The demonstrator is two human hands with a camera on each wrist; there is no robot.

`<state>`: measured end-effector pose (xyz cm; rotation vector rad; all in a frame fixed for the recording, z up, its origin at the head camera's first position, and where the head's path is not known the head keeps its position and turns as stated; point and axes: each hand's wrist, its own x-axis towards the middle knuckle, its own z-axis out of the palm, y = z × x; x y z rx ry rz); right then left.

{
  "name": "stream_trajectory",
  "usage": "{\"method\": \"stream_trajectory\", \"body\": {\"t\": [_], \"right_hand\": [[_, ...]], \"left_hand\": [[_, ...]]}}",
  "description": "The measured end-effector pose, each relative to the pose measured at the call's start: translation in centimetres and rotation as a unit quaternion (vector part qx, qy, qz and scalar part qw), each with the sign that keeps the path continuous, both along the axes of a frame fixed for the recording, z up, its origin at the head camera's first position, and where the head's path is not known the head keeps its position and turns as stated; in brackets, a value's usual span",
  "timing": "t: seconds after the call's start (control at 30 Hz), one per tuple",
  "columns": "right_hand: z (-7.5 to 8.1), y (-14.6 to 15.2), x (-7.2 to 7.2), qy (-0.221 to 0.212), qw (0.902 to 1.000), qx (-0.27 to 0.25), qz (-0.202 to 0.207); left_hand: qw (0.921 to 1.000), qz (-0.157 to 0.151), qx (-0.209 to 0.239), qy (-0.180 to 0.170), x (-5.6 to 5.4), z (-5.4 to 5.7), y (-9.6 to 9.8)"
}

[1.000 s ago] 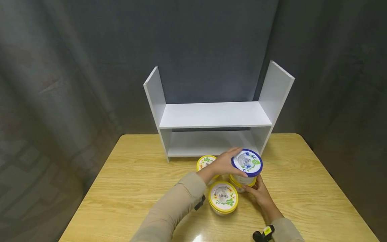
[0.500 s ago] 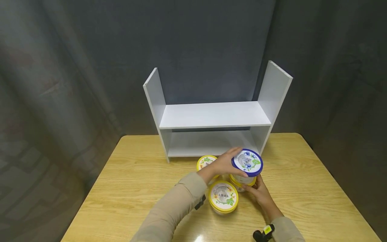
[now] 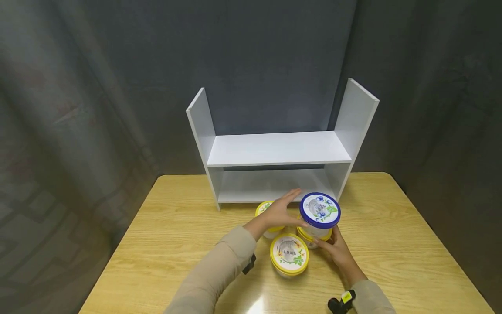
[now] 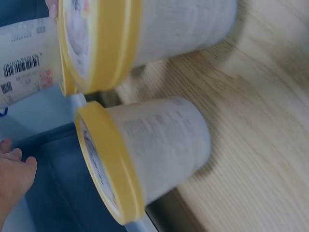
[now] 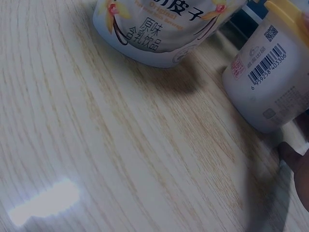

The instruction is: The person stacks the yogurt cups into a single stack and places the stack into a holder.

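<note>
While gripping the yellow-lidded lower tub (image 3: 307,240) with the right hand (image 3: 339,252), thumb across the near side and fingers round the right, got the blue-lidded blueberry-print tub (image 3: 320,211) stacked upright on top of it; holding the left hand (image 3: 277,214) spread just left of the stack, fingers straightened toward the white two-tier shelf (image 3: 278,148), thumb tip right beside the blue rim; cannot tell from head view if touching; seeing, in right wrist view, a fingertip at the yellow rim of the lower tub and another digit low near its base, barcode side toward that camera; reading "Original" plus Chinese lettering on the yellow-lidded front tub (image 3: 289,254), upright on the wood-grain table (image 3: 168,235), near and slightly left of the stack; cannot tell if touching it; also got the yellow-lidded rear-left tub (image 3: 262,208) upright on the table, lid partly hidden under the left hand; finding the shelf just behind the tubs, side panels rising well above the upper board, dark grey curtain (image 3: 270,65) at the back; wearing beige sleeves (image 3: 223,266) on both arms, plus a black wrist-worn device (image 3: 340,304) with a yellow tag on the right; getting bright glare on the tabletop at the near edge of head view.
</note>
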<state>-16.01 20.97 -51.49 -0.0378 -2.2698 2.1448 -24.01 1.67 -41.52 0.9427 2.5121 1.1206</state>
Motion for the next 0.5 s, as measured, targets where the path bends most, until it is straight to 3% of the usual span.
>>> {"method": "stream_trajectory", "body": {"t": [0.37, 0.5], "right_hand": [[0.1, -0.1, 0.0, -0.005, 0.9999, 0.007, -0.008], [-0.1, -0.1, 0.0, 0.008, 0.9998, 0.016, -0.013]], "left_hand": [[0.9996, 0.023, 0.006, 0.017, -0.4, -1.0, -2.7], [0.9993, 0.034, 0.018, 0.002, -0.6, -1.7, -3.8]]}}
